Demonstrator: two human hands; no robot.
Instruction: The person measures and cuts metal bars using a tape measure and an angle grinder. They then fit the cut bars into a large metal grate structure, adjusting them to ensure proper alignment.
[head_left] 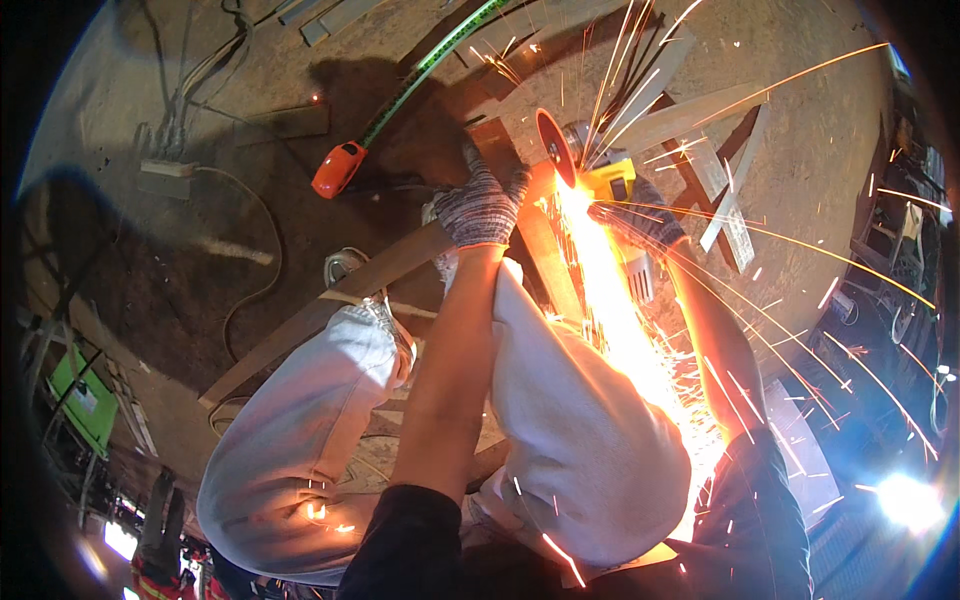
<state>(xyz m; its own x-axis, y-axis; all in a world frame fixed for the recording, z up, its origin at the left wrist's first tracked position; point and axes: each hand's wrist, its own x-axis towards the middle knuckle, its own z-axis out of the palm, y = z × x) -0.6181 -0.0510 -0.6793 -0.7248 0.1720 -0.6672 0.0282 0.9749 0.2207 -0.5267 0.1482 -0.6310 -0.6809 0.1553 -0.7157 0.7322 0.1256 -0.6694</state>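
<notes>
My right hand [655, 212], in a grey knit glove and partly hidden by glare, is closed round an angle grinder [610, 182] with a yellow head. Its red-lit disc [556, 148] stands on edge against the metal, and a bright stream of sparks [612, 310] pours back past my right knee. Just left of the disc, my left hand [480, 208], in a striped knit glove, grips a flat metal bar [335, 310] that slants down to the lower left. Another metal piece [550, 262], lit orange, runs beneath the grinder. The exact cutting point is lost in glare.
An orange tape measure [340, 168] lies with its green blade [420, 75] drawn out. Metal offcuts [725, 190] are scattered at the upper right. A power strip [168, 168] and cables lie at left. Strong light [908, 502] glares at lower right.
</notes>
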